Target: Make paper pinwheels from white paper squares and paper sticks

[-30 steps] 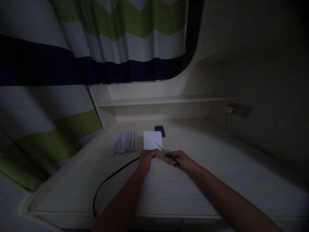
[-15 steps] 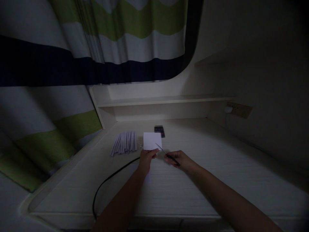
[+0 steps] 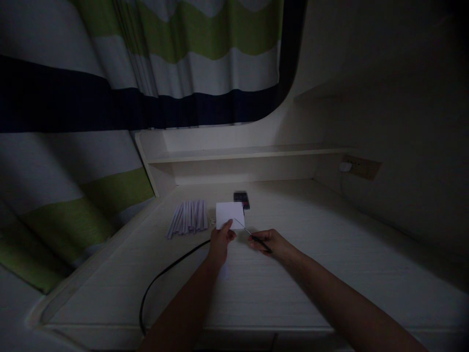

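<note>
My left hand pinches the lower edge of a small white sheet of paper, its thumb lying over the front. In my right hand is a slim tool, apparently scissors, with a black handle and a thin pointed metal blade. The blade reaches up and left, its tip in front of the paper's lower right part; whether it touches cannot be made out. Left of the paper lies a pile of several thin white paper rolls. Small pale scraps lie between pile and paper.
Behind the paper is a dark, pixelated object. A black cable curves across the white desk beside my left arm. A shelf runs along the back; a striped curtain hangs above. A wall socket holds a white plug.
My left thumb has moved up onto the front of the paper. The paper and the blade sit slightly further left in view. My right hand keeps its grip.
</note>
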Demonstrator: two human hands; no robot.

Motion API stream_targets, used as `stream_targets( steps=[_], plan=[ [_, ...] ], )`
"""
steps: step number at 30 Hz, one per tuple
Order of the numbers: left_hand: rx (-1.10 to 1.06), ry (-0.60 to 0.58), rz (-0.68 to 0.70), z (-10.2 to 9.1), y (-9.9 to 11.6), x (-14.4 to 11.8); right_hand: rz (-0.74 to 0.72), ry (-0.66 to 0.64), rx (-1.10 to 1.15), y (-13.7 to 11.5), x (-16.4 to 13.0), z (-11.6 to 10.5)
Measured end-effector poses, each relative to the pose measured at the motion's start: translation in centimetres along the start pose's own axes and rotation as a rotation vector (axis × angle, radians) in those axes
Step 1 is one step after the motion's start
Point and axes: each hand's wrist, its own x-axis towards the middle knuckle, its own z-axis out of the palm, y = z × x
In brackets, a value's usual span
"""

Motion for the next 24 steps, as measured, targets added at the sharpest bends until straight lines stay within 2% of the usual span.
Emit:
stream_targets(
  steps=[8,18,21,24],
  plan=[
    [-0.116,0.039,-0.051,0.19,0.34,-0.11,0.021,-0.001,0.013,0.75,0.38,-0.15],
    [-0.231,0.072,-0.037,-0.28,0.18,0.53,0.05,-0.01,0.038,0.58,0.36,0.02],
    [-0.22,0.094,-0.022,-0.33,0.37,0.57,0.047,0.038,0.048,0.59,0.48,-0.09],
    [-0.169,0.062,-0.015,-0.18,0.35,0.37,0.004,0.145,0.076,0.42,0.65,-0.49]
  ],
)
